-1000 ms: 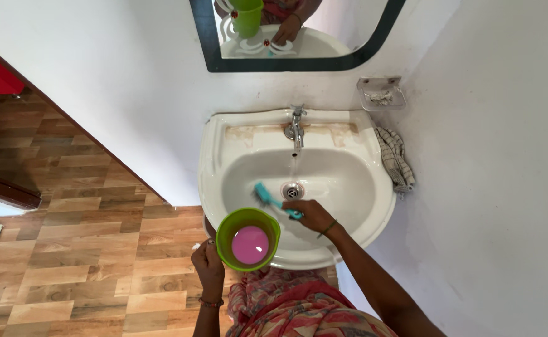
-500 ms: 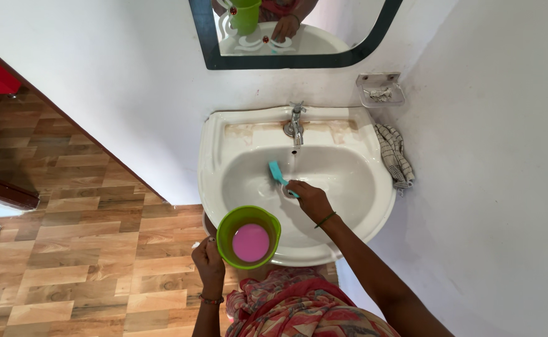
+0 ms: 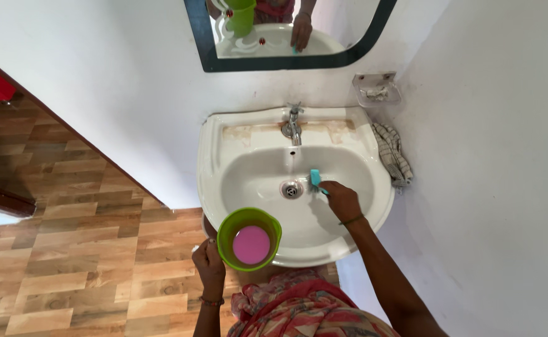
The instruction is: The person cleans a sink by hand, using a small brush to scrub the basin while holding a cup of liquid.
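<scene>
Right hand [image 3: 341, 200] is closed around a teal brush [image 3: 315, 179], head sticking out past the fingers toward the tap, just right of the drain [image 3: 292, 189] inside the white sink [image 3: 214, 181]. Brush head sits low in the bowl; contact with the porcelain is not clear. Left hand [image 3: 209, 262] is closed on the handle of a green mug [image 3: 249, 238], held over the sink's front rim, upright, pink inside. The 2 hands are apart, mug to the left of the brush. Tap [image 3: 293, 122] at the back of the sink, in line with the drain. Checked cloth [image 3: 391, 153] hangs off the right rim. Soap dish [image 3: 378, 91] on the wall above it. Mirror [image 3: 286, 34] overhead. Wood-pattern floor [image 3: 68, 262] to the left.
</scene>
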